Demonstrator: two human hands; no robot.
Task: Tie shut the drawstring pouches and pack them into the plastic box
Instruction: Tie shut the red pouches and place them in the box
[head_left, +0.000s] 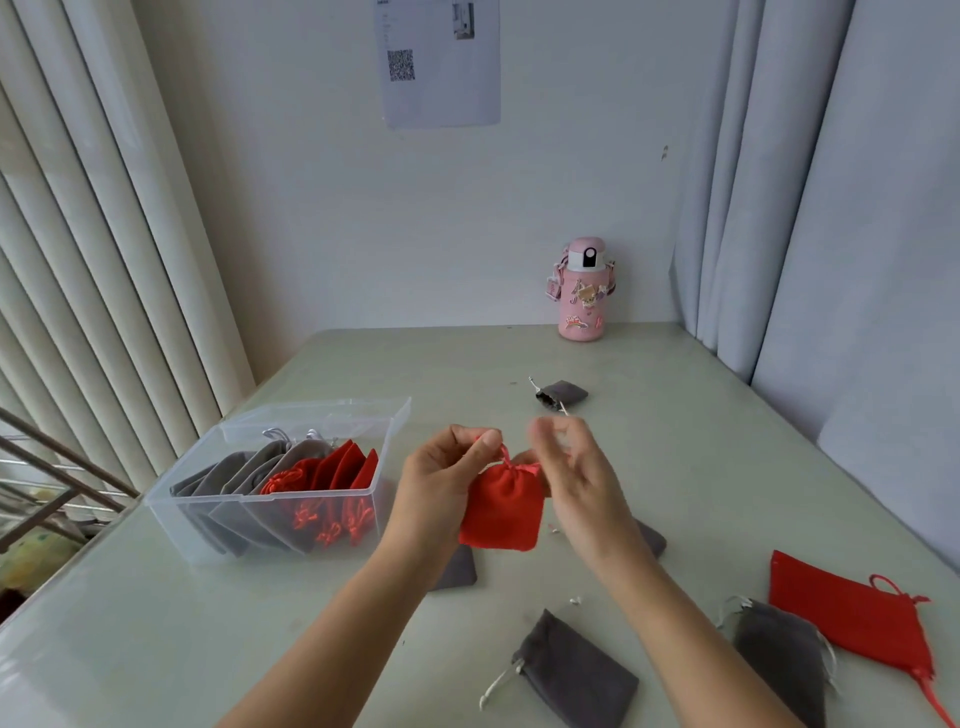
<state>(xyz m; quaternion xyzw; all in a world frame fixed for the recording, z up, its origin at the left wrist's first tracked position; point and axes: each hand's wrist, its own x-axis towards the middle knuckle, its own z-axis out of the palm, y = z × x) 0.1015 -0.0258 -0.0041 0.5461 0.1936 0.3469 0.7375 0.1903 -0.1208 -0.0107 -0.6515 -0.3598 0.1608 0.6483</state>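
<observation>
A small red drawstring pouch (503, 506) hangs above the table between my hands, its neck gathered. My left hand (441, 483) pinches the red cord at the neck's left side. My right hand (576, 478) is at the neck's right side, fingers blurred and loosely curled; I cannot tell whether it holds the cord. The clear plastic box (208, 506) stands to the left, holding several grey and red pouches on edge. Loose pouches lie on the table: a grey one (576, 675) in front, another grey one (779, 649), a large red one (852, 613) at right, and a grey one (563, 394) farther back.
A pink water bottle (584, 291) stands at the back by the wall. Curtains hang on both sides. Two more grey pouches (457, 569) lie partly hidden under my forearms. The table's left edge (78, 551) runs beside a metal rack.
</observation>
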